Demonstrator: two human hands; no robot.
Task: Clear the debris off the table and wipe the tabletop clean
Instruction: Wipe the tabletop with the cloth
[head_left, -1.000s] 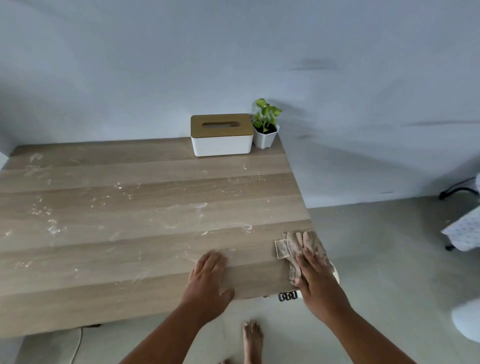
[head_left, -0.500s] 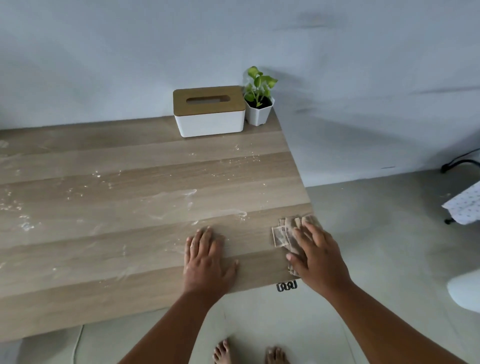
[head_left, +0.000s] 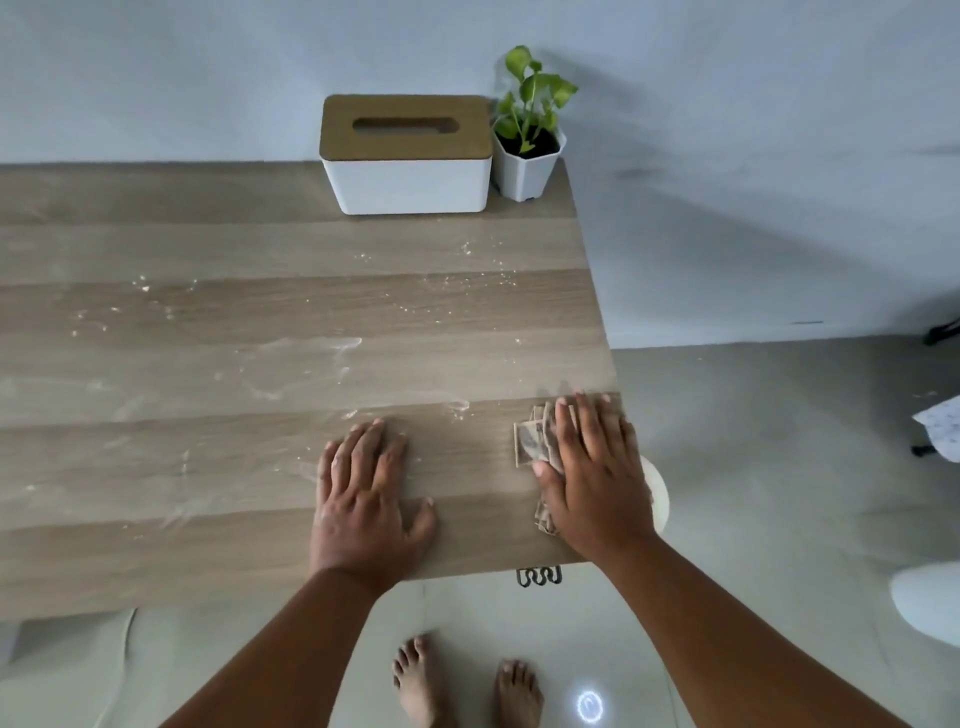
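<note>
A: Entry, head view. Wooden table (head_left: 208, 364) stands against a pale wall. White powdery debris (head_left: 332, 348) lies smeared and speckled across the middle and left of the top.

B: Hands?

A: Left hand (head_left: 366, 499) lies flat on the tabletop near the front edge, fingers straight and together, holding nothing. Right hand (head_left: 592, 478) presses flat on a folded brownish cloth (head_left: 530, 441) at the front right corner, fingers extended, not curled round it.

B: Other items?

A: White tissue box with a wooden lid (head_left: 407, 156) at the back right, a small potted plant (head_left: 530, 140) just beside it. Bare feet (head_left: 467, 680) on the grey floor below.
</note>
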